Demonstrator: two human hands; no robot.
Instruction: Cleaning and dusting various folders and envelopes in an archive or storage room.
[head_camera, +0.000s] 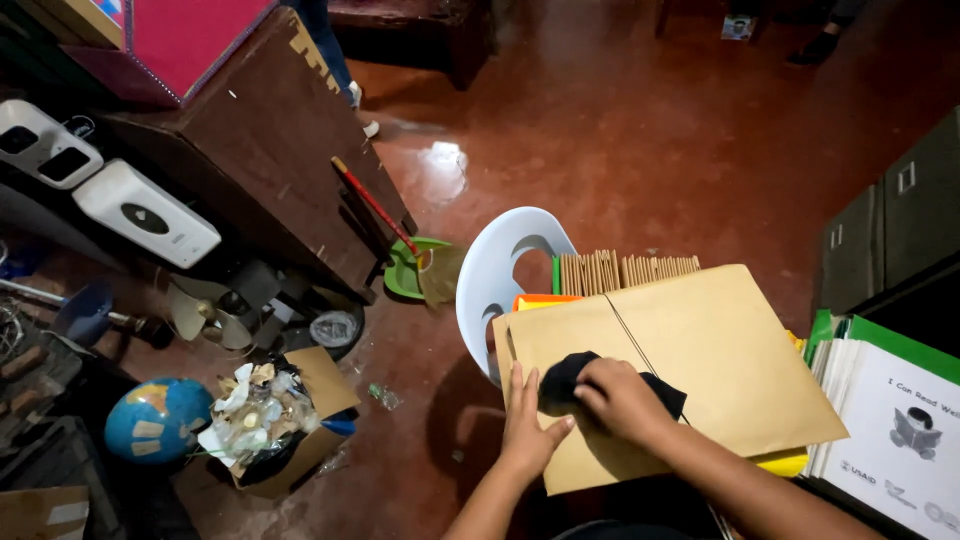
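Cloth-wise, your right hand (618, 398) is bunched around a soft, light black rag (566, 377) on the stiff brown envelope (700, 350), left hand (527, 425) flat at its 9 o'clock edge, pinning it.

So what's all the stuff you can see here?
Envelopes: two, brown, stacked on the chair.
Cloth: one, black, on the envelopes.
Chair: one, white, under the stack.
Globe: one, blue, floor left.
Trash box: one, cardboard, beside the globe.
Dustpan: one, green, by the wooden cabinet.
Booklets: stack, white and green, right.
Left hand: flat on the envelope.
Right hand: grip on the cloth.
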